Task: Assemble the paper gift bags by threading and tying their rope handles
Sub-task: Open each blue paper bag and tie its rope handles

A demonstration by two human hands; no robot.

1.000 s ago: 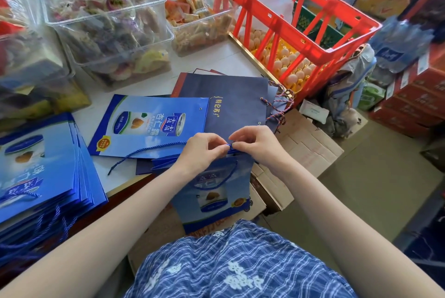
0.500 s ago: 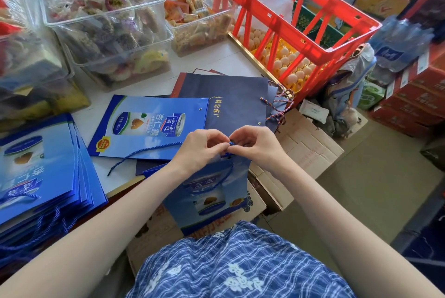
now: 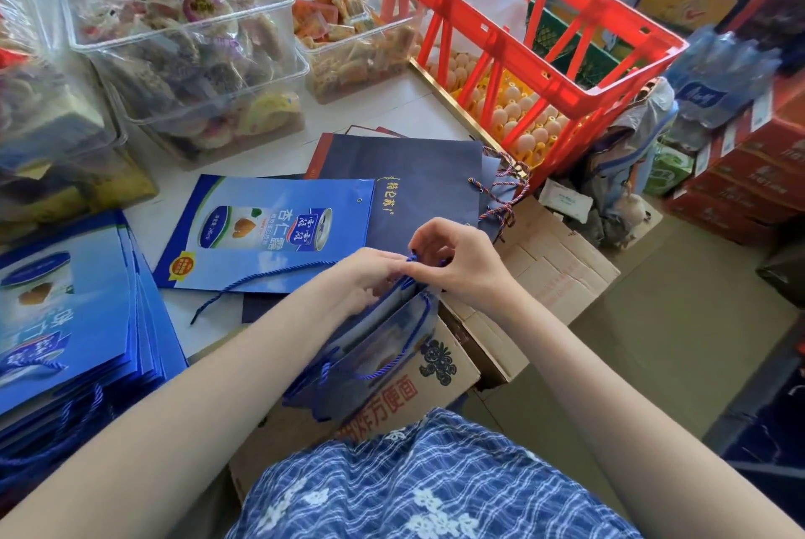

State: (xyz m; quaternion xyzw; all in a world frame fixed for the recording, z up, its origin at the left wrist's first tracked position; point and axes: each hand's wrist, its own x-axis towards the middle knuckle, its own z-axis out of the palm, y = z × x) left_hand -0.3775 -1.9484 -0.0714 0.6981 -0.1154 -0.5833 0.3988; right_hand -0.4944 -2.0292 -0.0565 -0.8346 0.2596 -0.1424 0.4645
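Observation:
A blue paper gift bag (image 3: 370,347) hangs off the table's front edge, its top rim held between both hands. My left hand (image 3: 370,277) grips the rim and the blue rope (image 3: 392,358), which loops down across the bag's face. My right hand (image 3: 457,260) pinches the rope's end at the rim, fingers curled. Another blue bag (image 3: 270,229) lies flat on the white table (image 3: 218,166), with a loose blue rope (image 3: 261,277) across its near edge. A stack of flat blue bags (image 3: 74,312) sits at the left.
A dark navy bag (image 3: 418,177) with red-and-blue rope handles lies behind my hands. Clear tubs of wrapped snacks (image 3: 187,42) stand at the back. A red crate (image 3: 522,29) over egg trays stands to the right. Cardboard boxes (image 3: 553,268) sit below the table edge.
The bag has swung from facing me to edge-on, its mouth opening slightly. Both hands stayed at the rim, the right lifting a little with the rope end.

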